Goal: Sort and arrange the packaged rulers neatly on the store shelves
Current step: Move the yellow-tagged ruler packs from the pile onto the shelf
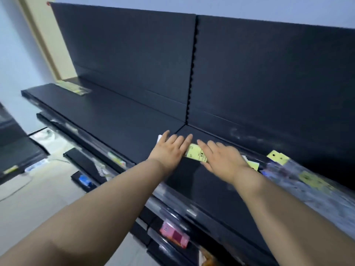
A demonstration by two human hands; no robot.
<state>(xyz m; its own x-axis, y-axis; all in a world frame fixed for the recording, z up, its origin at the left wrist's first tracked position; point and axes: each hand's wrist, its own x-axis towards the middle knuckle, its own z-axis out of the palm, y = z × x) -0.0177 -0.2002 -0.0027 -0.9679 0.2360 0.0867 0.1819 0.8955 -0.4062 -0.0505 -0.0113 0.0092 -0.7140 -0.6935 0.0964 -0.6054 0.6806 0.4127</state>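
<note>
Fingers on your left hand (171, 150) and your right hand (223, 158) are straight and close together, pressing flat on a yellow packaged ruler (196, 154). It lies on the black shelf (119, 120), under both hands. More ruler packs (278, 158) sit just to your right.

soft, even indoor light, rather dim, with no hard shadows. the black back panel (134, 64) soaks it up, showing only a faint grey sheen. wide-angle distortion bows the top shelf (107, 116) toward the corners. motion blur smears the packaged rulers (311, 181) at right and the pink tag (173, 236) below; the yellow ruler label (196, 155) at centre stays sharper.
</note>
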